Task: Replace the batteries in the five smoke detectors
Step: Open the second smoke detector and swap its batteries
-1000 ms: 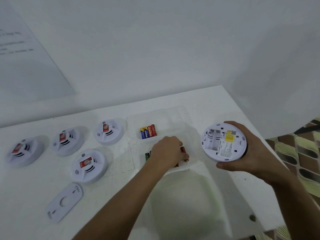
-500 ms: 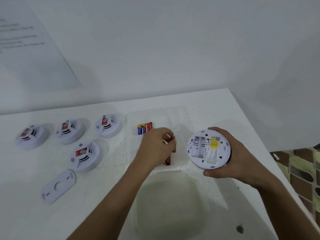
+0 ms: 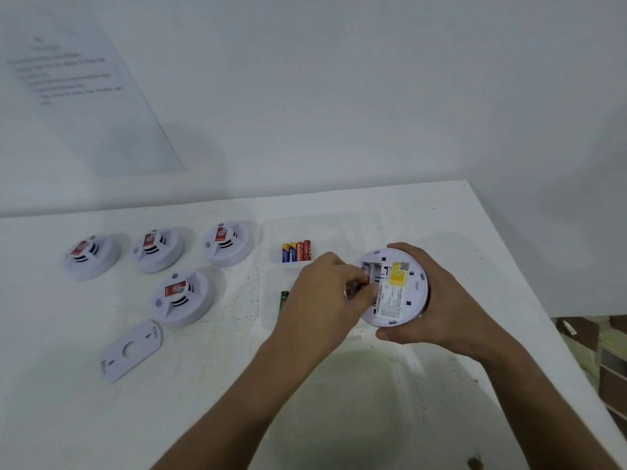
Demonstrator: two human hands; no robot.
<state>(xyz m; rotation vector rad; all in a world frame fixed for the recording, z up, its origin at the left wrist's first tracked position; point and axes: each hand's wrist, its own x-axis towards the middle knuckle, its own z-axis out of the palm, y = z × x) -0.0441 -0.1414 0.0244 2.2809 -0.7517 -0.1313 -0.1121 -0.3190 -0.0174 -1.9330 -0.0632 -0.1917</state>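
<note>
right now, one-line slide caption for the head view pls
Left hand brings a battery to the open smoke detector held in the right hand.

Your left hand has left the tray at 9 o'clock and now presses a red battery against the smoke detector battery bay.

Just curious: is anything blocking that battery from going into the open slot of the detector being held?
Nothing visible does. The left hand holds the battery right at the open compartment of the detector, held by the right hand.
</note>
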